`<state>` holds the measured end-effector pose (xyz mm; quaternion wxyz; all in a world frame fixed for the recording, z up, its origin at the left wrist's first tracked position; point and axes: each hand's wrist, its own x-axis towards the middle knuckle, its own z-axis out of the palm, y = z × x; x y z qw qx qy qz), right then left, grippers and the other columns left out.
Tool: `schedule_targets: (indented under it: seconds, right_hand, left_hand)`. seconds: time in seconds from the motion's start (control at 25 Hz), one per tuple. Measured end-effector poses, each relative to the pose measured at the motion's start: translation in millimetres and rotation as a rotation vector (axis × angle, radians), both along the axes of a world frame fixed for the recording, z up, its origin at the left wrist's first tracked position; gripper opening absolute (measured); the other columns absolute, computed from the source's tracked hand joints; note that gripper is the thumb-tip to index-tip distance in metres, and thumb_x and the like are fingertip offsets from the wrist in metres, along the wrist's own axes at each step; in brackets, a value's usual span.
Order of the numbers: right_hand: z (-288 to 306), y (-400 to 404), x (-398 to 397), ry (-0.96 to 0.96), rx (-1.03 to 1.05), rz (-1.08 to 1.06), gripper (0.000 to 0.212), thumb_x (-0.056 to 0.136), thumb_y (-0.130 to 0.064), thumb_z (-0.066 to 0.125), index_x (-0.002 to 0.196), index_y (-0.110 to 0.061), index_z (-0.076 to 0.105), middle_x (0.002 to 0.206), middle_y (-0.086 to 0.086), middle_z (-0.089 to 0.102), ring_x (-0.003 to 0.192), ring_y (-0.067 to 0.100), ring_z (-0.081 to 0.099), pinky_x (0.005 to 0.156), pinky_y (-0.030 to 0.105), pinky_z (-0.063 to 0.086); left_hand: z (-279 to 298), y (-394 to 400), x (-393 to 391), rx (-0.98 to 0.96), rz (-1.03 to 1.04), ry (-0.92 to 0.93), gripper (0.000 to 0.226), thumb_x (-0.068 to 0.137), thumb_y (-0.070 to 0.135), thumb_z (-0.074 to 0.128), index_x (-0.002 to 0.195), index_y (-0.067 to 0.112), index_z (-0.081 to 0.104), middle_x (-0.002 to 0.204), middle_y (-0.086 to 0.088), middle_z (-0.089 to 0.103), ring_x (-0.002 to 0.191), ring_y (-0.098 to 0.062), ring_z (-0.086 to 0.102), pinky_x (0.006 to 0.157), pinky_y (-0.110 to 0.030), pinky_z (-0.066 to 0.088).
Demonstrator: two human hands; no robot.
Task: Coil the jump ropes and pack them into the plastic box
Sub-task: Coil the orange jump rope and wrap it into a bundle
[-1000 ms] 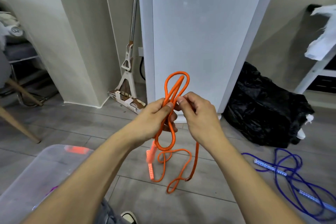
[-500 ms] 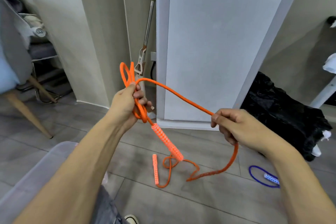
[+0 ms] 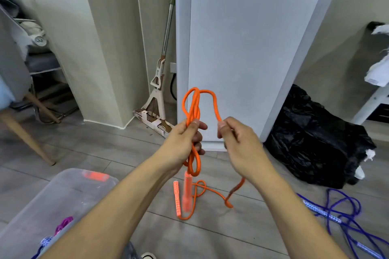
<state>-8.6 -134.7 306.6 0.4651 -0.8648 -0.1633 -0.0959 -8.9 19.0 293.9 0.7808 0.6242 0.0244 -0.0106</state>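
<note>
in front of white cabinet: left hand clenches orange rope loops, right hand pinches feeding strand. keep loops even, slack untangled above floor handles.

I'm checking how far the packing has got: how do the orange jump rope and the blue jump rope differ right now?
The orange jump rope is partly looped in the left hand, fed by the right hand; the blue jump rope is untouched. The orange one hangs with its tail on the floor; the blue one lies wholly there in a loose tangle. Both have patterned handles and are outside the plastic box.
</note>
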Motion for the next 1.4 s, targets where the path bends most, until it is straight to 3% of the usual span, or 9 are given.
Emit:
schedule_targets:
  seconds: [0.2, 0.4, 0.56, 0.8, 0.92, 1.04, 1.16, 1.32, 1.4]
  right_hand:
    - [-9.4, 10.6, -5.6, -0.001, -0.205, -0.007, 0.032, 0.105, -0.042, 0.039, 0.078, -0.026, 0.047, 0.068, -0.009, 0.060, 0.061, 0.005, 0.054, 0.055, 0.026, 0.040]
    - [-9.1, 6.7, -7.9, -0.044, -0.432, -0.002, 0.030, 0.104, -0.046, 0.035, 0.090, -0.026, 0.052, 0.080, -0.004, 0.067, 0.075, 0.024, 0.060, 0.064, 0.043, 0.049]
    - [-8.8, 6.6, -6.3, 0.020, -0.346, 0.090, 0.034, 0.104, -0.047, 0.040, 0.080, -0.028, 0.056, 0.074, -0.006, 0.063, 0.069, 0.014, 0.057, 0.063, 0.037, 0.047]
    - [4.5, -27.6, -1.0, 0.480, -0.034, 0.350, 0.039, 0.105, -0.033, 0.046, 0.077, -0.011, 0.060, 0.051, -0.006, 0.031, 0.045, 0.015, 0.024, 0.048, 0.030, 0.021]
    - [14.6, -44.7, -1.1, 0.527, -0.076, 0.373, 0.037, 0.105, -0.028, 0.047, 0.082, -0.004, 0.063, 0.054, -0.001, 0.031, 0.044, 0.016, 0.028, 0.048, 0.028, 0.027]
    - [18.8, -59.2, 1.9, 0.537, -0.156, 0.353, 0.032, 0.105, -0.025, 0.049, 0.088, -0.003, 0.065, 0.056, 0.001, 0.036, 0.046, 0.017, 0.036, 0.053, 0.030, 0.033]
    - [18.8, -60.2, 5.9, 0.429, -0.074, 0.301, 0.029, 0.104, -0.027, 0.050, 0.085, -0.011, 0.066, 0.056, -0.002, 0.034, 0.049, 0.019, 0.029, 0.052, 0.031, 0.025]
    - [15.8, -32.1, 1.8, 0.231, -0.018, 0.256, 0.027, 0.104, -0.029, 0.049, 0.083, -0.017, 0.062, 0.051, -0.012, 0.035, 0.046, 0.008, 0.028, 0.049, 0.023, 0.027]
    - [12.5, -17.7, -1.5, 0.159, -0.031, 0.227, 0.027, 0.103, -0.031, 0.050, 0.083, -0.018, 0.062, 0.050, -0.013, 0.041, 0.045, 0.006, 0.035, 0.052, 0.022, 0.029]
  left_hand:
    - [1.2, -16.1, -8.3, -0.015, -0.062, 0.047, 0.028, 0.106, 0.026, 0.039, 0.084, 0.014, 0.051, 0.059, 0.001, 0.035, 0.049, -0.014, 0.039, 0.058, -0.031, 0.050]
    - [-2.1, -12.8, -8.2, 0.071, -0.055, 0.016, 0.029, 0.105, 0.026, 0.044, 0.080, 0.015, 0.053, 0.054, 0.005, 0.038, 0.050, -0.013, 0.040, 0.056, -0.029, 0.047]
    - [-6.2, -5.4, 1.3, 0.206, 0.043, -0.068, 0.028, 0.105, 0.020, 0.041, 0.082, 0.012, 0.055, 0.052, 0.006, 0.041, 0.049, -0.011, 0.041, 0.053, -0.027, 0.043]
    - [-1.3, 65.4, 40.3, -0.115, 0.414, 0.046, 0.029, 0.105, 0.017, 0.040, 0.078, 0.013, 0.053, 0.052, 0.000, 0.054, 0.046, -0.015, 0.054, 0.047, -0.023, 0.047]
    - [-5.0, 99.3, 48.6, -0.348, 0.478, 0.099, 0.028, 0.105, 0.015, 0.038, 0.079, 0.012, 0.050, 0.059, -0.004, 0.065, 0.055, -0.019, 0.066, 0.052, -0.028, 0.055]
    - [-4.0, 103.8, 49.4, -0.510, 0.440, 0.091, 0.028, 0.106, 0.013, 0.033, 0.081, 0.014, 0.048, 0.048, 0.002, 0.056, 0.049, -0.015, 0.058, 0.058, -0.031, 0.052]
    - [0.7, 82.9, 39.8, -0.211, 0.317, 0.015, 0.024, 0.105, 0.015, 0.038, 0.084, 0.013, 0.051, 0.052, 0.004, 0.050, 0.048, -0.016, 0.044, 0.053, -0.028, 0.043]
    - [6.1, 36.4, 11.4, 0.257, -0.004, -0.100, 0.028, 0.106, 0.020, 0.039, 0.090, 0.010, 0.060, 0.070, -0.011, 0.053, 0.054, -0.019, 0.045, 0.056, -0.032, 0.038]
    - [8.3, 22.1, -0.3, 0.403, -0.085, -0.139, 0.027, 0.106, 0.024, 0.039, 0.092, 0.015, 0.061, 0.066, -0.006, 0.053, 0.060, -0.020, 0.047, 0.054, -0.029, 0.040]
